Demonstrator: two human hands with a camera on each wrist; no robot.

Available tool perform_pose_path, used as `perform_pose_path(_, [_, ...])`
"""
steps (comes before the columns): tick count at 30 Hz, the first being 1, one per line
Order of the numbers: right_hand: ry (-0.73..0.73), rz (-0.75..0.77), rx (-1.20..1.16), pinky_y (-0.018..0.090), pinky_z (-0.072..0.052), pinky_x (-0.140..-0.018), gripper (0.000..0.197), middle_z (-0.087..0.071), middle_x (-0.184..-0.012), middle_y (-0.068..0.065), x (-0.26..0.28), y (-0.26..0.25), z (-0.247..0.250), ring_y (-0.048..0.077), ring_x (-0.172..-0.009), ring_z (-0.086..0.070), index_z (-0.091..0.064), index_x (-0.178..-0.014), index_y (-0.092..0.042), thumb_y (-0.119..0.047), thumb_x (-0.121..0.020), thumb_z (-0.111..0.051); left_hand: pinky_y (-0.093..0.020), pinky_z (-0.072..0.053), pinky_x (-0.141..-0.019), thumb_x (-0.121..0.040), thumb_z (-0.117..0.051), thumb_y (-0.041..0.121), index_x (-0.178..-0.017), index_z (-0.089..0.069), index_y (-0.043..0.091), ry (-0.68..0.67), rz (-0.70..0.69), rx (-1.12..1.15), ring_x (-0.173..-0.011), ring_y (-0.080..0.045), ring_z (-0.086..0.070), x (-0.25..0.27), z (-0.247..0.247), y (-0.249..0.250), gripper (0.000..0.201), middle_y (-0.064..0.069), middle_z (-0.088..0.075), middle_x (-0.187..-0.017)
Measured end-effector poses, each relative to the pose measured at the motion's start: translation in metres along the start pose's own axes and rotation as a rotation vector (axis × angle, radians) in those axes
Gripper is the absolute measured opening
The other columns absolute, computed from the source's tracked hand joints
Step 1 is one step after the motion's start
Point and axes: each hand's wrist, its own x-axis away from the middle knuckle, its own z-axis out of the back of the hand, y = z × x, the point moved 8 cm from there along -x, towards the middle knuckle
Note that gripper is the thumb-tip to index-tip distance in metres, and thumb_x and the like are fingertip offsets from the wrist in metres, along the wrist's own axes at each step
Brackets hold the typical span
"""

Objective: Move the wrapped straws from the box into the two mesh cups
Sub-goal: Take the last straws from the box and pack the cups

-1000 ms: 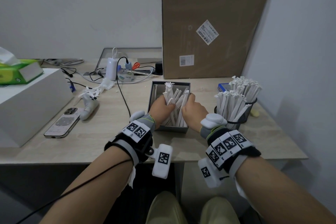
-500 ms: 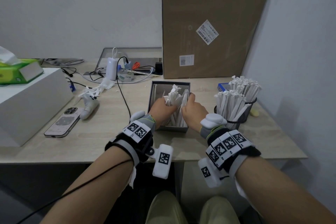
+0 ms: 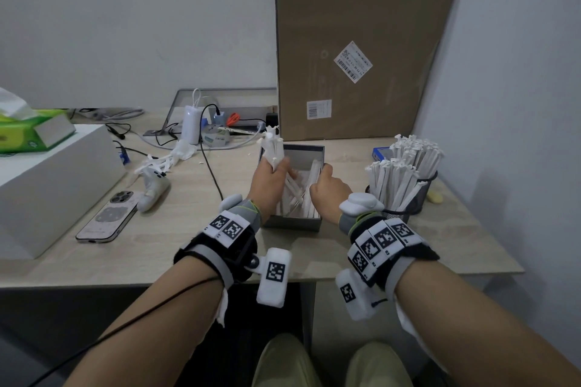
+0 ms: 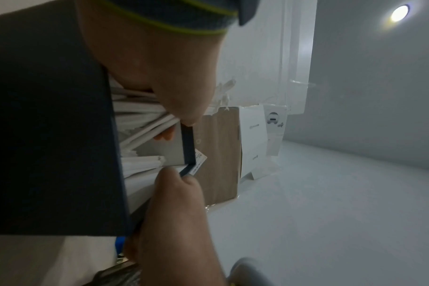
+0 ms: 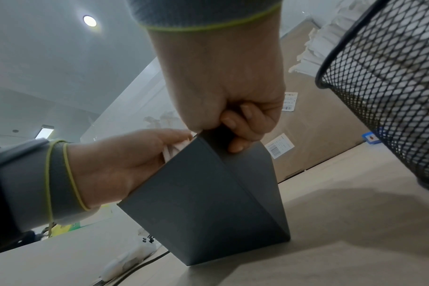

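Note:
A dark grey box (image 3: 306, 148) sits mid-table with wrapped white straws (image 3: 298, 195) lying inside. My left hand (image 3: 273, 170) grips a bundle of wrapped straws (image 3: 272, 146) that stands up above the box's left wall. My right hand (image 3: 323, 181) holds the box's right wall, with its fingers (image 5: 243, 133) curled on the rim of the box (image 5: 208, 203). Two black mesh cups (image 3: 408, 198), packed with upright straws, stand just right of the box. The left wrist view shows the box (image 4: 49, 135) and the straws (image 4: 140, 116) inside it.
A tall cardboard carton (image 3: 361, 50) stands behind the box against the wall. At the left are a phone (image 3: 108, 220), a white game controller (image 3: 154, 188), cables, a charger (image 3: 191, 124) and a large white box (image 3: 47, 182) bearing a green tissue pack (image 3: 28, 132). The table's front edge lies under my wrists.
My left hand has lifted a bundle of straws up and to the left, out of the box. My right hand has shifted onto the box's right wall.

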Motion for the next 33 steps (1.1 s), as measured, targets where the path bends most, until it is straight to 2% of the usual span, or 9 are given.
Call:
perform_pose_path(6, [-0.041, -0.03, -0.04, 0.033, -0.034, -0.068, 0.032, -0.06, -0.111, 0.025, -0.009, 0.007, 0.002, 0.031, -0.079, -0.047, -0.04, -0.121, 0.002, -0.018, -0.097, -0.031, -0.03, -0.045, -0.066, -0.093, -0.05, 0.013, -0.096, -0.054, 0.013, 0.075, -0.006, 0.245, -0.06, -0.014, -0.05, -0.006, 0.011, 0.017, 0.005, -0.002, -0.052, -0.065])
perform_pose_path(9, [-0.071, -0.068, -0.099, 0.032, -0.034, -0.071, 0.034, -0.058, -0.113, 0.024, -0.014, 0.012, -0.002, 0.033, -0.087, -0.051, -0.046, -0.118, 0.003, -0.02, -0.099, -0.03, -0.03, -0.042, -0.061, -0.091, -0.055, 0.017, -0.085, -0.057, 0.02, 0.172, -0.01, 0.34, -0.055, -0.013, -0.043, -0.008, 0.02, 0.026, 0.006, 0.0, -0.047, -0.06])
perform_pose_path(13, [-0.104, -0.109, -0.177, 0.03, -0.036, -0.072, 0.027, -0.063, -0.108, 0.025, -0.017, 0.018, -0.012, 0.029, -0.082, -0.052, -0.047, -0.097, -0.003, -0.022, -0.097, -0.029, -0.026, -0.037, -0.048, -0.089, -0.061, 0.024, -0.076, -0.05, 0.02, 0.294, 0.052, 0.541, -0.042, -0.01, -0.038, -0.012, 0.027, 0.032, 0.018, 0.005, -0.043, -0.05])
perform_pose_path(16, [-0.054, -0.094, -0.271, 0.032, -0.048, -0.07, 0.049, -0.067, -0.096, 0.024, -0.013, 0.019, 0.001, 0.03, -0.072, -0.061, -0.053, -0.097, -0.003, -0.039, -0.1, -0.02, -0.023, -0.036, -0.041, -0.091, -0.06, 0.028, -0.074, -0.049, 0.018, 0.306, 0.027, 0.637, -0.035, -0.008, -0.038, -0.015, 0.029, 0.041, 0.023, 0.008, -0.043, -0.041])
perform_pose_path(20, [0.099, -0.104, -0.715, 0.046, -0.049, -0.095, 0.051, -0.065, -0.108, 0.014, 0.003, 0.027, 0.037, 0.029, -0.102, -0.062, -0.056, -0.113, -0.006, -0.044, -0.1, -0.023, -0.02, -0.039, -0.041, -0.092, -0.059, 0.029, -0.071, -0.049, 0.017, 0.256, -0.006, 0.755, -0.037, -0.008, -0.04, -0.009, 0.023, 0.056, 0.026, 0.005, -0.045, -0.043])
perform_pose_path(23, [-0.103, -0.172, -1.275, 0.036, -0.041, -0.103, 0.063, -0.054, -0.127, 0.017, 0.009, 0.017, 0.023, 0.027, -0.118, -0.054, -0.045, -0.134, 0.0, -0.05, -0.1, -0.025, -0.02, -0.042, -0.045, -0.092, -0.059, 0.029, -0.071, -0.049, 0.017, 0.146, -0.026, 0.816, -0.041, -0.008, -0.045, -0.001, 0.001, 0.076, 0.026, 0.004, -0.047, -0.047])
perform_pose_path(26, [-0.319, -0.238, -1.719, 0.032, -0.04, -0.098, 0.087, -0.056, -0.121, 0.017, 0.011, -0.003, 0.005, 0.023, -0.102, -0.057, -0.044, -0.136, 0.003, -0.068, -0.09, -0.025, -0.02, -0.045, -0.047, -0.091, -0.061, 0.029, -0.069, -0.051, 0.017, 0.069, -0.021, 0.79, -0.043, -0.009, -0.049, 0.01, -0.024, 0.088, 0.027, 0.003, -0.049, -0.048])
perform_pose_path(31, [-0.33, -0.239, -1.871, 0.038, -0.04, -0.109, 0.077, -0.065, -0.111, 0.017, 0.016, 0.001, 0.01, 0.027, -0.109, -0.06, -0.058, -0.115, -0.001, -0.067, -0.092, -0.025, -0.028, -0.044, -0.055, -0.086, -0.066, 0.033, -0.056, -0.053, 0.018, -0.059, 0.041, 0.662, -0.049, -0.015, -0.05, 0.024, -0.058, 0.077, 0.036, 0.001, -0.052, -0.049])
perform_pose_path(33, [-0.341, -0.225, -1.854, 0.04, -0.036, -0.112, 0.076, -0.063, -0.117, 0.017, 0.016, 0.005, 0.009, 0.028, -0.119, -0.057, -0.059, -0.113, -0.002, -0.066, -0.092, -0.023, -0.028, -0.045, -0.056, -0.086, -0.065, 0.035, -0.056, -0.052, 0.016, -0.096, 0.065, 0.633, -0.051, -0.016, -0.05, 0.026, -0.063, 0.075, 0.038, 0.0, -0.053, -0.05])
